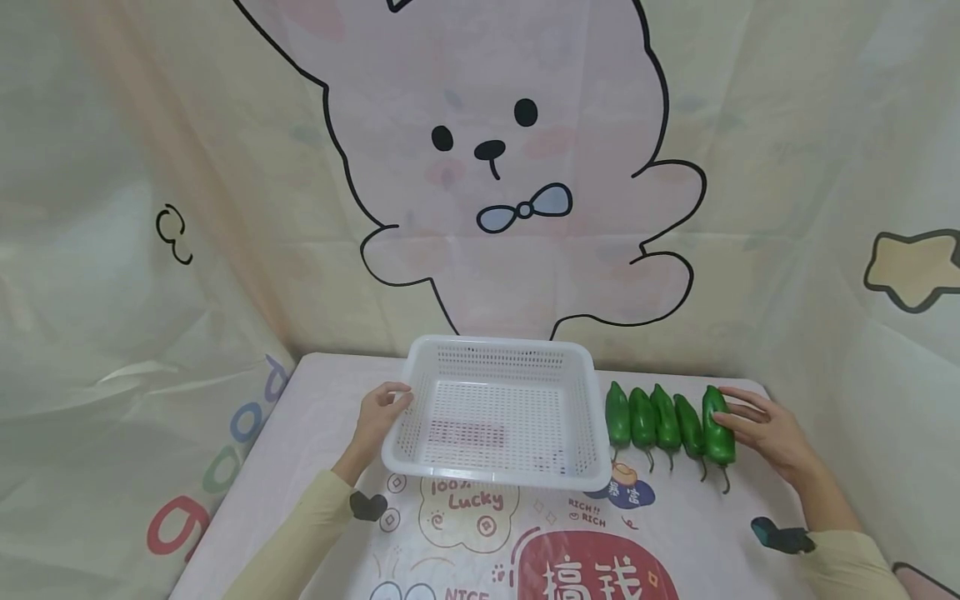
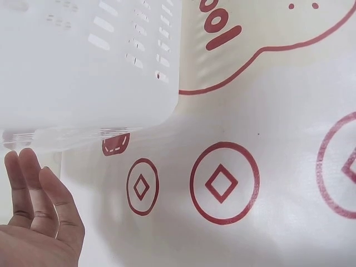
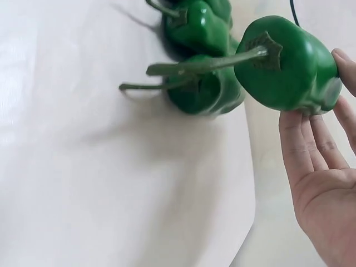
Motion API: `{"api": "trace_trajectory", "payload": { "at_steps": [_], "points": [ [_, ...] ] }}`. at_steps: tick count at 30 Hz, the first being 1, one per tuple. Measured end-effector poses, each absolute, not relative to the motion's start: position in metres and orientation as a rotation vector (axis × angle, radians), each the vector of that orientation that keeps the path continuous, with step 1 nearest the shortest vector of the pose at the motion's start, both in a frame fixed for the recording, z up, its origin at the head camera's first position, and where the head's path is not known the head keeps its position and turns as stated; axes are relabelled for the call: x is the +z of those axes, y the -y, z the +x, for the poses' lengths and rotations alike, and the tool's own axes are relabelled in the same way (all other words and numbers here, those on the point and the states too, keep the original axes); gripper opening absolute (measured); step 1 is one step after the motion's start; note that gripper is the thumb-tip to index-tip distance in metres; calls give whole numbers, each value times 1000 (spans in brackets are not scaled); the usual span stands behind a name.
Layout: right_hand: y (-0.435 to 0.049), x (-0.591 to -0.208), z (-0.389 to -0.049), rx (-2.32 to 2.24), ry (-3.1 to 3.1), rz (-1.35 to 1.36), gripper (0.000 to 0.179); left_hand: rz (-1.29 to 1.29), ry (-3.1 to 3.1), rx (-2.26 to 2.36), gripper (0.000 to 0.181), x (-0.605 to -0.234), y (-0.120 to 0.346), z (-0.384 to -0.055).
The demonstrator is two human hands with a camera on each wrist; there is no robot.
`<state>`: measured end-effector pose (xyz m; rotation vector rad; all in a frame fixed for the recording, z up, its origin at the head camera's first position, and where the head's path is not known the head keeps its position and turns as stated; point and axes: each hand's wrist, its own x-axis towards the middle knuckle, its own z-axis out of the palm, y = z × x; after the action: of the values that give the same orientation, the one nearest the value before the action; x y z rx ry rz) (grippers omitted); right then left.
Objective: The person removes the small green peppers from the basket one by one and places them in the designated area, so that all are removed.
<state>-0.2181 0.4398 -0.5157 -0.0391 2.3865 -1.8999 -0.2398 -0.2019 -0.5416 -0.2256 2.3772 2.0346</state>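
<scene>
A white plastic basket (image 1: 495, 479) with a slotted floor and walls stands in the middle of the table. At its left rim my left hand (image 1: 381, 417) pinches the edge with thumb and forefinger; in the left wrist view the other fingers (image 2: 39, 189) stretch just below the rim. My right hand (image 1: 768, 429) holds the rightmost green pepper (image 1: 718, 427) between thumb and fingers, its stem toward me. The right wrist view shows this pepper (image 3: 289, 69) raised above the neighbouring peppers (image 3: 206, 89).
Several more green peppers (image 1: 663, 417) lie in a row right of the basket, stems toward me. The table's printed cover (image 1: 337, 517) bears red lettering. Behind it hangs a cloth (image 1: 517, 275) with a cartoon bear; more cloth (image 1: 862, 358) closes the right side.
</scene>
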Motion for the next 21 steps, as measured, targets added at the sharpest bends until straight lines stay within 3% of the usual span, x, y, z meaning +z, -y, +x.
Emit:
{"api": "trace_trajectory", "payload": {
  "at_steps": [21],
  "points": [
    [-464, -534, -242, -1540, -2599, 62, 70, -269, -2447, 1964, 28, -543, 199, -240]
  ]
}}
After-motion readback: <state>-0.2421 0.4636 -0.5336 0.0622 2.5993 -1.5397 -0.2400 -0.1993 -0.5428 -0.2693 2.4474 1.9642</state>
